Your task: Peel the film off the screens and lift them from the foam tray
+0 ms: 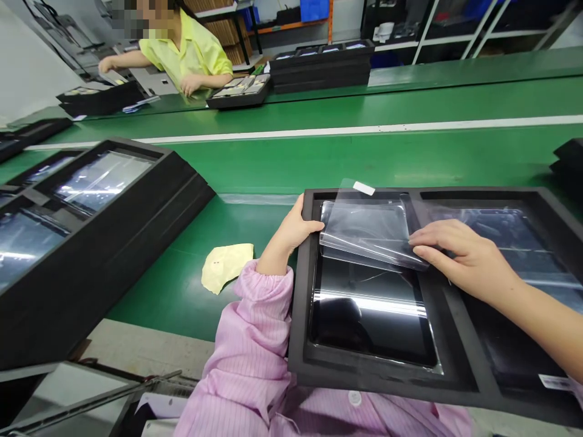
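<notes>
A black foam tray (300,340) lies in front of me, with a dark glossy screen (368,309) in its left pocket and a film-covered screen (496,230) in its right one. A clear protective film (364,230) with a white pull tab (364,188) is peeled up over the far half of the left screen. My left hand (294,230) grips the tray's left wall, its thumb on the film's edge. My right hand (460,258) pinches the film's right edge with its fingers together.
A yellow cloth (226,265) lies on the green conveyor belt (319,158) left of the tray. A stack of black trays with screens (91,230) fills the left side. Across the belt a person in a yellow shirt (191,51) handles more trays (319,64).
</notes>
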A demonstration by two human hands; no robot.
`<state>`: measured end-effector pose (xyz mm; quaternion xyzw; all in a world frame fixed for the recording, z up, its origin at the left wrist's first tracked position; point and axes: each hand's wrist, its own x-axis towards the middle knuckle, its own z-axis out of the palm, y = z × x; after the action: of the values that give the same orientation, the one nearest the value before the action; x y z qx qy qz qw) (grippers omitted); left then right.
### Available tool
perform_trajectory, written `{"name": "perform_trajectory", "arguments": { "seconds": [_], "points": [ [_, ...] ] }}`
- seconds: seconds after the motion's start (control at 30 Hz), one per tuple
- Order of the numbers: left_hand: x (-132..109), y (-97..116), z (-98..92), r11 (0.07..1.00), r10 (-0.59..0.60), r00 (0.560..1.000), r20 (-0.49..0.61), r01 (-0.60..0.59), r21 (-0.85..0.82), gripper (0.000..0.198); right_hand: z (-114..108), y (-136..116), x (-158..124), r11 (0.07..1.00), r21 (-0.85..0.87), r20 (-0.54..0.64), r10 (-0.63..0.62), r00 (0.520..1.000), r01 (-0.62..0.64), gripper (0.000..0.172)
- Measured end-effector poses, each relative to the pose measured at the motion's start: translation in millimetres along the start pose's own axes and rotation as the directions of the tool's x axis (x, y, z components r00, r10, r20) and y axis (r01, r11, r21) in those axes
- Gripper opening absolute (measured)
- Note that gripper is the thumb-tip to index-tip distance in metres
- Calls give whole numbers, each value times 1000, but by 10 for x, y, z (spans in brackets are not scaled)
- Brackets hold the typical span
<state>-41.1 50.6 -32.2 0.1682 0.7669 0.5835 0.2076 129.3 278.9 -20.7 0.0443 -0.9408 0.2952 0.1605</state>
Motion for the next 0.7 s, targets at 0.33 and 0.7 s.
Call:
{"name": "perform_trajectory", "arguments": {
  "seconds": [0.33, 0.7],
  "points": [
    [37, -65, -25, 999, 8, 1000, 12, -8, -46, 77, -334, -444, -578, 910, 153, 599, -396, 696, 386, 48],
    [55, 162, -87, 987, 52, 999, 6, -52, 149, 75, -966, 932, -1141, 749, -32, -76, 658, 749, -661, 44]
  ]
}}
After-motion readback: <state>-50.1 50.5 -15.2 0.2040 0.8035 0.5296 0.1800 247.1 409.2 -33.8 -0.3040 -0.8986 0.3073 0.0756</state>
